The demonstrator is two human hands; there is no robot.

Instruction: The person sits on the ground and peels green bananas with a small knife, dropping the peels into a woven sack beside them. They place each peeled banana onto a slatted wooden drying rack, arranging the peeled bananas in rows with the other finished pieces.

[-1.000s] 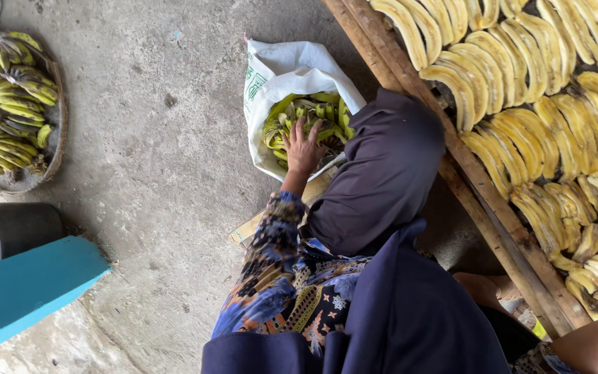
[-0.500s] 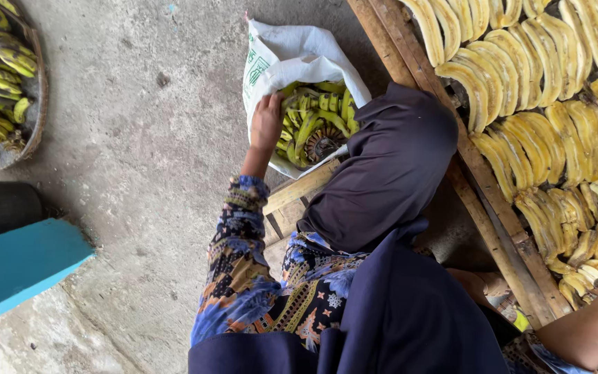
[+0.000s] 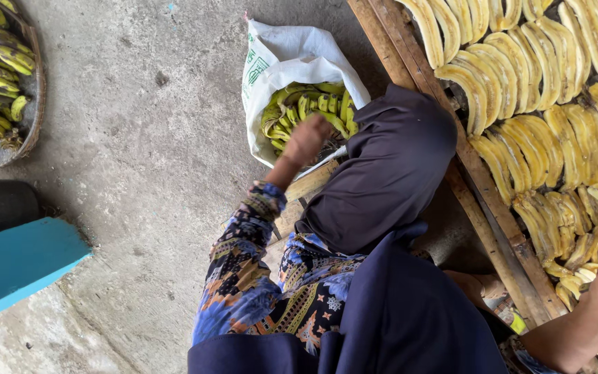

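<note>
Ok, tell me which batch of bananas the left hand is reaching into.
The green bananas in the white sack. The left hand hangs over them; the basket and wooden rack batches lie apart.

Bananas (image 3: 309, 111) in the sack (image 3: 278, 59) under the left hand (image 3: 306, 138) (rack (image 3: 520, 104) to its right, basket (image 3: 25, 138) far left)

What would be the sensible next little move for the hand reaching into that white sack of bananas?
Probably close the left hand on one green-yellow bunch: it hovers just over the fruit in the open white sack, seemingly holding nothing.
</note>
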